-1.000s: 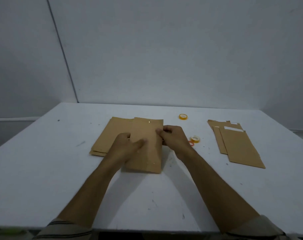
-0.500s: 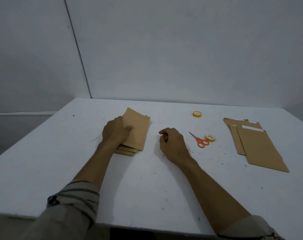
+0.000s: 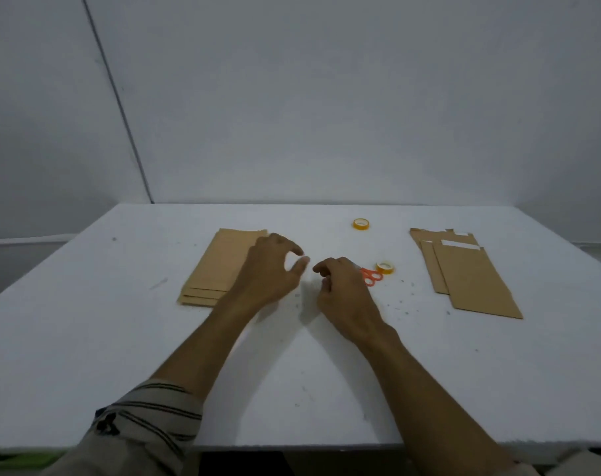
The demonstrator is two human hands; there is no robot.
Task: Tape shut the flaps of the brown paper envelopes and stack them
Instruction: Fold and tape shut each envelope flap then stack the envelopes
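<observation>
A stack of brown envelopes lies left of centre on the white table. My left hand hovers over the stack's right edge, thumb and fingers spread, holding nothing. My right hand is beside it over bare table, fingers loosely curled and empty. A second group of brown envelopes with white flap strips lies at the right. One yellow tape roll sits by orange scissors, partly hidden by my right hand. Another tape roll lies farther back.
Grey walls rise behind the table. Small specks dot the surface between my right hand and the right envelopes. The table's near edge runs across the bottom, with my striped sleeve over it.
The envelope that both hands held at the centre now lies on the left stack. My left hand has let go and lifted toward the centre. My right hand has barely moved.
</observation>
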